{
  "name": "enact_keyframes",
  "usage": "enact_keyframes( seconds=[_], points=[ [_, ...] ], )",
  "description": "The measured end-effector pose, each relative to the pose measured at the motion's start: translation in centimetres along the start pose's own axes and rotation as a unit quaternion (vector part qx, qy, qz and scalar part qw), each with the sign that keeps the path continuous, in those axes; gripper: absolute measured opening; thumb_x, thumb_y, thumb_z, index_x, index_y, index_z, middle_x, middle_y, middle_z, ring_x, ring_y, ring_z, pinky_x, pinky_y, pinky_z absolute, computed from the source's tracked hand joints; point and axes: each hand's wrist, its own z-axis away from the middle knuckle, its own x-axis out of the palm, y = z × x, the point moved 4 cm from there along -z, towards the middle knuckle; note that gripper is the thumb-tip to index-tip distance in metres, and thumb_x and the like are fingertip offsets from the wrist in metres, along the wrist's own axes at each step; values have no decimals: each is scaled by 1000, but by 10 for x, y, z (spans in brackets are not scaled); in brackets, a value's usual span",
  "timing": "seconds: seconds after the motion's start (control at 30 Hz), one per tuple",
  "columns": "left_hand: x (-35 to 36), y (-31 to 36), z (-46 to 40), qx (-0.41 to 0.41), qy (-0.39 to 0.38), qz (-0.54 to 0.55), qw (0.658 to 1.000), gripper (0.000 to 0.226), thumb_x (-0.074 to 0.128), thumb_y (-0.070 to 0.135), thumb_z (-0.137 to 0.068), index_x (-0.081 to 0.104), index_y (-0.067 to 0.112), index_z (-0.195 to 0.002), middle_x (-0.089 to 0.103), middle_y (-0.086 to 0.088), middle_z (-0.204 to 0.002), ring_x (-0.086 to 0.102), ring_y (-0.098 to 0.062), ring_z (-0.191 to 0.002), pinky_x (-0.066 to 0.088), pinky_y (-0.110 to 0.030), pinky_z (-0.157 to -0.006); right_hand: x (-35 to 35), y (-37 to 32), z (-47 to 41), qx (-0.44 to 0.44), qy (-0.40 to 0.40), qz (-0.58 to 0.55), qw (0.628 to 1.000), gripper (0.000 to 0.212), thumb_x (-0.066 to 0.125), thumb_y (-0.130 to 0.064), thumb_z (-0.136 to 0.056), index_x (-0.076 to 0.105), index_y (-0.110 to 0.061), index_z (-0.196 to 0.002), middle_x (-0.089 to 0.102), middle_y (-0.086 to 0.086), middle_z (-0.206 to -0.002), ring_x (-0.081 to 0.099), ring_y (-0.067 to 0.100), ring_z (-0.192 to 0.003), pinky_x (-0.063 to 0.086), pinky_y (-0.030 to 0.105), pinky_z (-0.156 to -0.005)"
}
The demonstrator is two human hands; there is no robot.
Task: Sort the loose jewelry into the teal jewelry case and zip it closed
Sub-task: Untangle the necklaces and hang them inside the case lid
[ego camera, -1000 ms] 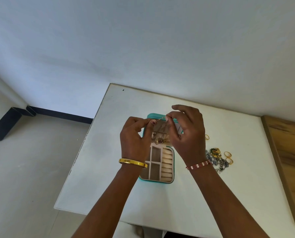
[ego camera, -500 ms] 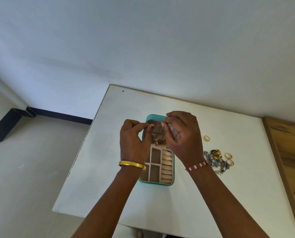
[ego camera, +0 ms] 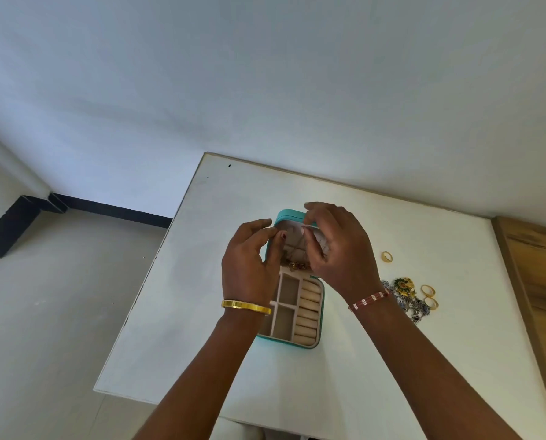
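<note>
So the teal jewelry case (ego camera: 292, 342) is laid open flat on the white table (ego camera: 392, 360), lid side farther from the camera, with the divided tray and ring rolls left uncovered on the near side. Both hands are held up over the lid half: the left hand (ego camera: 249, 268) has thumb and forefinger pinched together on something thin, and the right hand (ego camera: 338, 249) is curled with its fingertips pinched near the lid's top edge. What's being pinched is too fine to be made out, maybe a chain. A small gold piece (ego camera: 298, 265) is seen at the hinge. Well off to the right, a loose jewelry pile (ego camera: 408, 296) is left beside some gold rings (ego camera: 429, 295), with a single ring (ego camera: 387, 257) farther back.
</note>
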Motion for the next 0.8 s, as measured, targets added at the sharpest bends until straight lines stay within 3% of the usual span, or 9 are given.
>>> enact_keyframes(
  seconds=[0.1,0.23,0.4,0.57,0.63,0.7,0.8],
  points=[
    [-3,3,2,-2,1,16,1000,21,65,16,-80,69,6,-98,63,-7,-102,54,-9,-93,46,-11,-73,-2,-3,7,21,2,-19,1000,11,51,-23,-83,48,-16,-91,61,13,-113,49,18,-105,43,26,-82],
    [-3,6,2,-36,-10,48,998,22,65,16,-79,69,5,-97,54,4,-97,51,-8,-90,42,0,-71,-2,-9,14,53,-3,-20,998,22,56,-31,-81,65,-14,-90,48,11,-131,39,23,-122,34,32,-99],
    [-5,10,-2,-53,-15,59,997,21,66,16,-77,69,5,-96,53,4,-95,52,-8,-89,44,-2,-67,0,-13,15,106,6,-48,993,27,54,-33,-82,70,-13,-89,49,11,-134,34,22,-127,31,39,-103],
    [-5,7,-2,-69,-13,60,996,21,66,15,-77,69,5,-95,52,4,-93,52,-9,-87,41,2,-67,6,-10,15,180,2,-94,979,20,64,-31,-75,70,-13,-82,49,6,-135,32,21,-128,25,27,-102],
    [-5,6,-2,-76,-10,61,995,22,67,16,-77,69,4,-95,52,4,-93,51,-9,-86,41,2,-67,10,-9,17,227,7,-125,966,18,68,-30,-72,70,-15,-81,48,3,-136,29,20,-131,27,37,-107],
    [-4,7,-2,-80,-7,63,995,22,67,16,-77,69,4,-95,52,4,-92,51,-9,-85,40,3,-66,11,-7,20,274,17,-148,950,15,75,-25,-71,70,-16,-81,46,1,-137,22,15,-133,18,52,-112],
    [-4,8,-3,-80,2,65,995,23,67,17,-76,69,4,-95,53,4,-91,51,-8,-83,40,4,-65,11,-8,22,311,21,-148,939,14,78,-20,-70,69,-17,-81,43,0,-140,20,21,-139,-5,44,-115]
  ],
)
